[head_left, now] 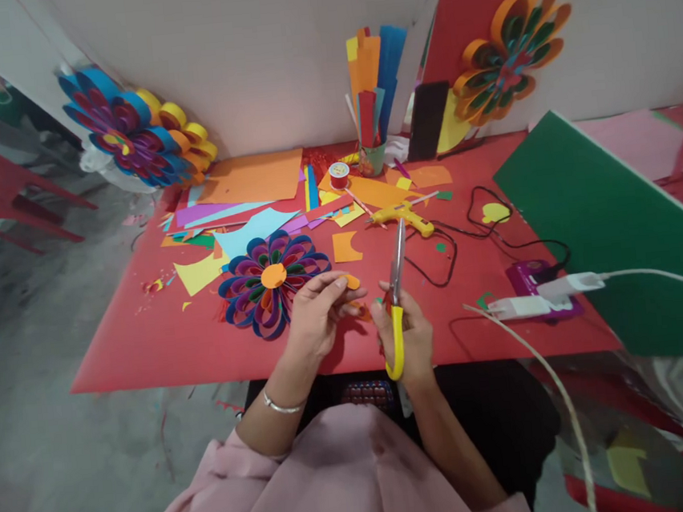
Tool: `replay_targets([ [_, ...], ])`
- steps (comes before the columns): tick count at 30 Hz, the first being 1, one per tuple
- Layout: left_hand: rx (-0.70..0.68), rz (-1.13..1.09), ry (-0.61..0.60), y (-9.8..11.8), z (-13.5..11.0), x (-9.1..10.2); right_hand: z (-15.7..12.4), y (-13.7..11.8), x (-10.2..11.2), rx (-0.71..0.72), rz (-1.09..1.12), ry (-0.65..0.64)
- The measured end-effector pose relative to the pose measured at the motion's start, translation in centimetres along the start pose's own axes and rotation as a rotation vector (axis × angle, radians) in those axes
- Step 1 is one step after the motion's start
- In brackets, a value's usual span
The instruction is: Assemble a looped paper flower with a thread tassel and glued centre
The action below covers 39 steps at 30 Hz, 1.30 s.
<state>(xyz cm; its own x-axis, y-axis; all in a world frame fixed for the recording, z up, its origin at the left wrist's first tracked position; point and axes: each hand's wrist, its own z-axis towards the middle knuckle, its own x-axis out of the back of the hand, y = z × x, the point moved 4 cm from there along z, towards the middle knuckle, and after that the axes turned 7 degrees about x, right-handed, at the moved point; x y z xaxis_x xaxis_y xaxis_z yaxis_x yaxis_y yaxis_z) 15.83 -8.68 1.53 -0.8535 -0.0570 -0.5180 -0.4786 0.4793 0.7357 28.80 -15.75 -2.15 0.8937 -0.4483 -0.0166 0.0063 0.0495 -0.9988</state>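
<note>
My left hand [316, 311] pinches a small orange paper piece [352, 281] between thumb and fingers, just above the table's front part. My right hand [413, 334] is closed around yellow-handled scissors [400, 266], whose blades point up and away from me and look shut. Below the fingers lies an orange scrap [362, 312], partly hidden. Left of my left hand rests a paper-loop flower [251, 285] in blue, purple, green and red, with an orange disc [274, 276] at its centre. A yellow glue gun [404, 216] lies beyond the scissors.
Paper sheets and offcuts cover the red table's [146, 355] back left. A cup [372, 160] of paper strips, a thread spool [339, 176] and a dark phone [428, 121] stand behind. At right are a purple power strip [541, 289] with cables and a green board [623, 237].
</note>
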Motion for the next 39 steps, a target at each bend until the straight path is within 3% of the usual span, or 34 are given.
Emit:
replay_targets([
  [6,-0.067,-0.044,0.039,0.7,0.1,0.4,-0.8,0.2,-0.6,0.023,0.081,-0.123],
  [13,-0.126,0.173,-0.051,0.6,-1.0,0.3,-0.4,-1.9,0.1,0.042,0.183,0.011],
  [17,-0.140,0.271,-0.058,-0.1,-1.5,0.3,-0.1,-2.1,0.1,0.039,0.197,-0.007],
  [25,-0.052,0.088,-0.008,-3.1,-2.0,-0.1,0.2,-2.5,-0.4,0.114,0.128,0.079],
  [31,-0.160,0.096,0.064,-1.8,-1.9,0.2,-0.4,-2.3,-0.5,0.071,0.157,-0.005],
  [39,-0.250,0.073,0.115,1.1,-1.8,1.2,-2.4,-0.7,-1.0,0.066,0.009,-0.320],
])
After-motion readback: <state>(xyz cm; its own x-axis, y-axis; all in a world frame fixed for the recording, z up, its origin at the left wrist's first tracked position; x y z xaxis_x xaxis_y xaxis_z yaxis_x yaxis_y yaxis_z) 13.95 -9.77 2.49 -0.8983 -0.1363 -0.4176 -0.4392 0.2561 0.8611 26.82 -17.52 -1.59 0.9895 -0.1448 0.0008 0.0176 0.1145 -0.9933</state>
